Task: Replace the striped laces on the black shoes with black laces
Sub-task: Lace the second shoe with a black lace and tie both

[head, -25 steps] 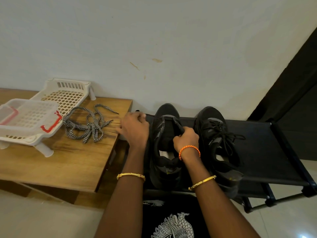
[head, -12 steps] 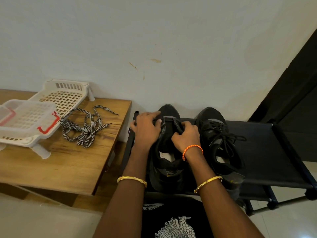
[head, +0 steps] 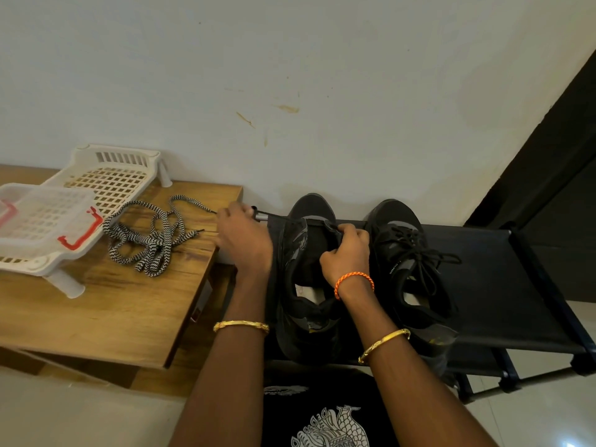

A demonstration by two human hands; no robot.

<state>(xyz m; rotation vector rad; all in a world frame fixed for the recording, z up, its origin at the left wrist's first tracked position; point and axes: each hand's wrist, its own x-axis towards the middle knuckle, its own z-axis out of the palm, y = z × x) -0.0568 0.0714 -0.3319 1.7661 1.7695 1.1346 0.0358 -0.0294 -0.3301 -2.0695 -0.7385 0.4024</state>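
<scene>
Two black shoes stand side by side on a black rack point(head: 503, 285). The right shoe point(head: 409, 262) is laced with a tied black lace. The left shoe point(head: 303, 275) has its upper open. My right hand point(head: 346, 253) grips the right edge of that upper near the toe end. My left hand point(head: 245, 240) is out to the left of the shoe and pinches a black lace point(head: 280, 217) that runs taut from the shoe's front eyelets. The striped laces point(head: 151, 240) lie in a loose heap on the wooden table point(head: 106, 311).
A white plastic basket point(head: 109, 175) sits on the table against the wall, with a clear lidded box with red clasps point(head: 42, 217) resting on its near end. The rack's right half is bare fabric. A dark doorway edge stands far right.
My left hand has left the shoe's upper and moved out to the left, drawing the black lace taut through the eyelets. My right hand stays on the shoe.
</scene>
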